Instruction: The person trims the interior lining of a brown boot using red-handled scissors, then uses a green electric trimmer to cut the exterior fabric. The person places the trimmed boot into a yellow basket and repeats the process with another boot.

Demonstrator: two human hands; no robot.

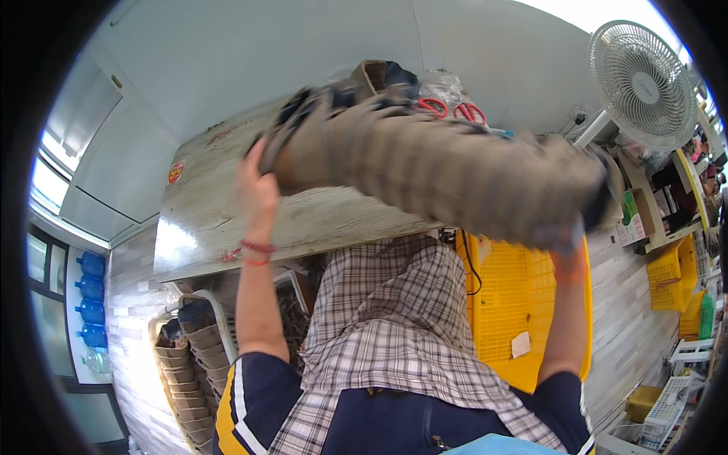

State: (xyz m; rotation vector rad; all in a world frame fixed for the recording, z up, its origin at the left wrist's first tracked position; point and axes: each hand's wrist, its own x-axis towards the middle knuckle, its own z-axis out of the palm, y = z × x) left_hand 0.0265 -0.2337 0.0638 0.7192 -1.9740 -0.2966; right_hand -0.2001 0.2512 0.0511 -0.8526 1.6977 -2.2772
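Observation:
A long stack of nested brown pieces (440,171) with dark edges stretches across the view above the worktable (220,235). The pieces look like shoe uppers, though motion blurs them. My left hand (259,186) is closed around the stack's left end. At its right end, lower and nearer to me, my right hand (563,241) grips the underside; its fingers are partly hidden and smeared. Behind the stack, a similar brown and dark piece (370,76) sits at the table's back. Red-handled scissors (469,114) lie there too, close to some clear plastic wrapping (447,86).
A yellow plastic basket (504,292) stands right of my lap, with a pale scrap (521,344) inside. On my left, a white-framed rack (224,315) holds more stacked brown pieces (176,390). A white fan (644,87) rises at the right. Blue water jugs (92,288) line the left wall.

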